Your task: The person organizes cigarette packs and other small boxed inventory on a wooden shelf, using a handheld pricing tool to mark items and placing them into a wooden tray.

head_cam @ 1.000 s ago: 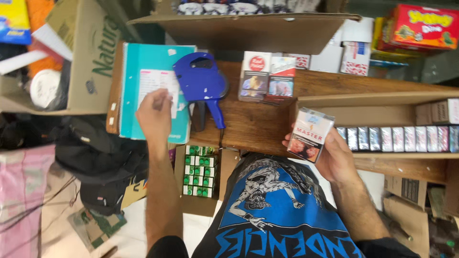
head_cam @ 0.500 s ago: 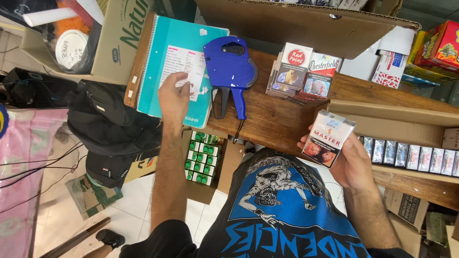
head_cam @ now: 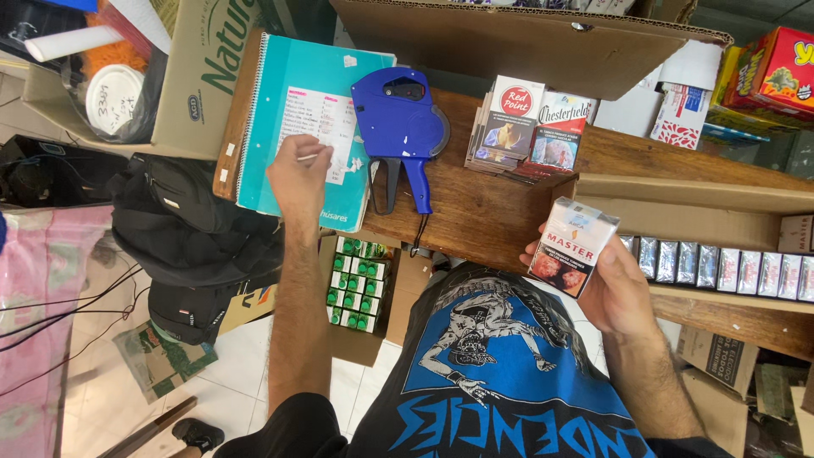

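Observation:
My left hand rests on a teal spiral notebook on the wooden counter, fingers pinched on a thin white stick-like thing over a pale paper slip. Just right of it lies a blue handheld label gun. My right hand holds a white and red cigarette pack upright at the counter's near right edge. Two stacks of cigarette packs stand behind it on the counter.
A large cardboard flap overhangs the back. A row of silvery packs fills the shelf at right. A black bag and an open box of green packs sit below the counter. Cardboard boxes stand at left.
The view has shifted, so everything sits lower in frame. My left hand stays on the notebook. My right hand keeps the pack and has tilted it slightly more upright.

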